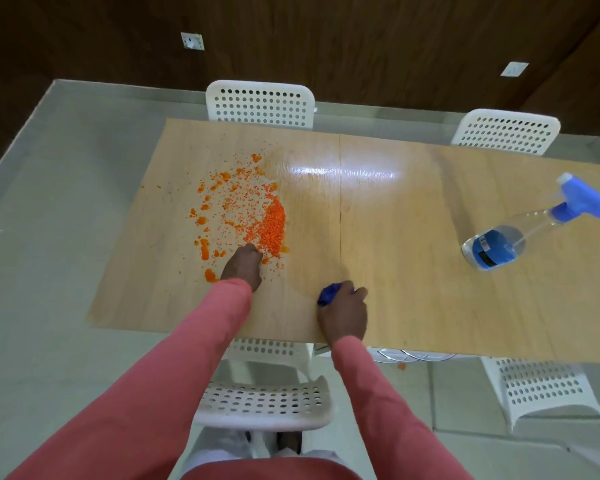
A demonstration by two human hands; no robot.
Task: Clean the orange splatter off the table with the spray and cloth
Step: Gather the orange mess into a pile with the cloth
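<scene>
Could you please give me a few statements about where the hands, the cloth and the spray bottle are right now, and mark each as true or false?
1. The right hand grips the blue cloth on the table. True.
2. The spray bottle is held in the left hand. False: it stands alone on the table, far to the right, with no hand on it.
3. The left hand is at the near edge of the orange splatter. True.
4. The cloth lies on top of the splatter. False: it is on bare wood to the right of it.
5. The splatter is all wiped away. False: orange bits still cover the left part of the table.
</scene>
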